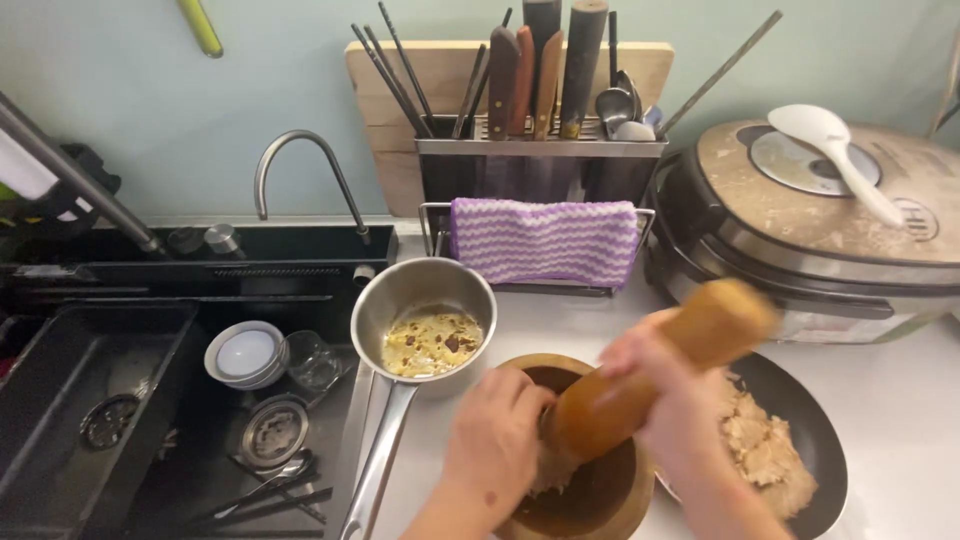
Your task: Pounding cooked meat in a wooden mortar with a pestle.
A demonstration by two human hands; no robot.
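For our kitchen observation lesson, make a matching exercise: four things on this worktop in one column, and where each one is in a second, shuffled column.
Things:
1. wooden pestle
2. white rice paddle
3. striped cloth
4. steel saucepan

Places:
A. draped over a wire rail below the knife rack
B. gripped in the right hand, tip down in the wooden mortar
C. between the sink and the mortar
D. lying on the rice cooker's lid

Pairs: 1-B, 2-D, 3-A, 4-C
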